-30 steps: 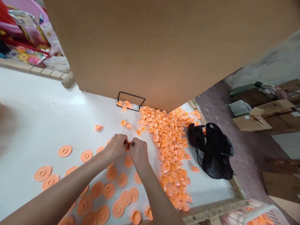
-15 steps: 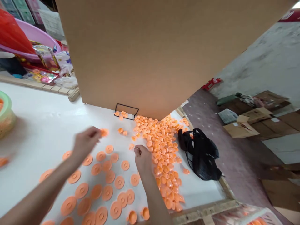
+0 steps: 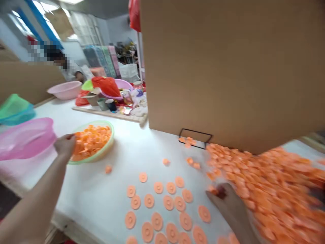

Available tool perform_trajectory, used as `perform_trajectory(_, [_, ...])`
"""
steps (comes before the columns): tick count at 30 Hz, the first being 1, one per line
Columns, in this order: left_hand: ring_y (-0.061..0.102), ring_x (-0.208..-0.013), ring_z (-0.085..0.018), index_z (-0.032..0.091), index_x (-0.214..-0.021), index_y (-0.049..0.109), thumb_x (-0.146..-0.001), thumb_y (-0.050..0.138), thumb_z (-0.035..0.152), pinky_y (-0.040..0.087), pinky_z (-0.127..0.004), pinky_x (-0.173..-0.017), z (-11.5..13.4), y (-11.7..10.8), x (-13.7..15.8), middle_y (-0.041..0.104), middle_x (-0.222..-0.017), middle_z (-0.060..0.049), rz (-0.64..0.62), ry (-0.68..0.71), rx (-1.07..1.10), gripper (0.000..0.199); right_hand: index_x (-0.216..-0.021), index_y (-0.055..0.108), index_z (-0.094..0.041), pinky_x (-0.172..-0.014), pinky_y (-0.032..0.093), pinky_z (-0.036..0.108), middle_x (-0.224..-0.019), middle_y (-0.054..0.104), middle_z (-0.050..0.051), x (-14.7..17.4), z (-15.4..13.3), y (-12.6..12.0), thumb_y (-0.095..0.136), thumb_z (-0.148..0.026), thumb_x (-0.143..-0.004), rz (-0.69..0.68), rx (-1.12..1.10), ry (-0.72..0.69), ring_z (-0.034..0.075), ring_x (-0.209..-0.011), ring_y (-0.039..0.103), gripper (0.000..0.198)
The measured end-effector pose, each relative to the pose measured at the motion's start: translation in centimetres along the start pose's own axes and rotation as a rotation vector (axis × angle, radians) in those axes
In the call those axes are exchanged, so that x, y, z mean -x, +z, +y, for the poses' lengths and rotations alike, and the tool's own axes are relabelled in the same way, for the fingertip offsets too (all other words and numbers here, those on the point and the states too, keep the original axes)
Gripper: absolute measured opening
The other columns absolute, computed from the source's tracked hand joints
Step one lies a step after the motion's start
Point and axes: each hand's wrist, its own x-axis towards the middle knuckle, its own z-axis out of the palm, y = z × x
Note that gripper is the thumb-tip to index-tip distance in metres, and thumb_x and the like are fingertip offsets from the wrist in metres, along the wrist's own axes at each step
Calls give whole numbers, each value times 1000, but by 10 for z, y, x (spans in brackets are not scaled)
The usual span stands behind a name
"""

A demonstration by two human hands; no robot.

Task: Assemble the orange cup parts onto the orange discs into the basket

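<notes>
My left hand (image 3: 64, 146) is at the left rim of a pale green basket (image 3: 112, 138) heaped with small orange plastic pieces. Its fingers are closed; whether a piece is between them cannot be made out. On the right, my right hand (image 3: 228, 200) is slightly blurred, thumb and fingers pinched around a small orange toy cup (image 3: 212, 189). Beside it spreads a large pile of orange cups (image 3: 254, 173). Several flat round orange saucers (image 3: 168, 202) lie in loose rows on the white table (image 3: 101, 210) between my hands. A single orange piece (image 3: 108, 169) lies near the basket.
A tall cardboard panel (image 3: 215, 67) stands behind the pile, with a black wire frame (image 3: 196, 130) at its foot. Pink basket (image 3: 27, 139) and green and blue baskets (image 3: 17, 110) stand left. Cups and bags crowd the far table, where another person (image 3: 73, 69) sits.
The view has swung left. My left hand has moved from above the saucers, where it held an orange piece, to the green basket. My right hand remains beside the pile, now pinching a cup.
</notes>
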Motion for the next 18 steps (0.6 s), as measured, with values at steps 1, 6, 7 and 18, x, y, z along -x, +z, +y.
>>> perform_trajectory(1, [61,-94,-20,10,-110,61,-89,59,33,52,-41,-86,-6,-10,-7,64,-104,-8,46,-47,-32,31,-68,48,-24,-47,37,27,-52,53,-5,0,7,-3,69,-47,-55,-39,-25,44,16,-49,50,34])
perform_trajectory(6, [60,-85,-16,16,-105,68,-84,59,34,49,-32,-85,36,4,50,67,-97,-4,129,202,186,29,-81,59,-21,-40,38,26,-46,53,-5,30,-30,-8,70,-51,-59,-300,-308,199,14,-40,48,40])
perform_trajectory(7, [61,-79,-15,19,-101,69,-84,59,36,50,-28,-77,54,17,77,68,-95,-2,5,348,315,26,-81,60,-19,-37,37,25,-45,52,-5,35,-40,-4,72,-50,-58,-331,-375,234,14,-39,48,39])
perform_trajectory(18, [56,-99,-24,23,-109,66,-75,63,12,36,-36,-77,150,122,264,64,-102,-8,-792,969,198,36,-89,66,-11,-43,48,23,-54,62,-2,41,-65,10,80,-36,-59,-559,-705,278,12,-44,58,41])
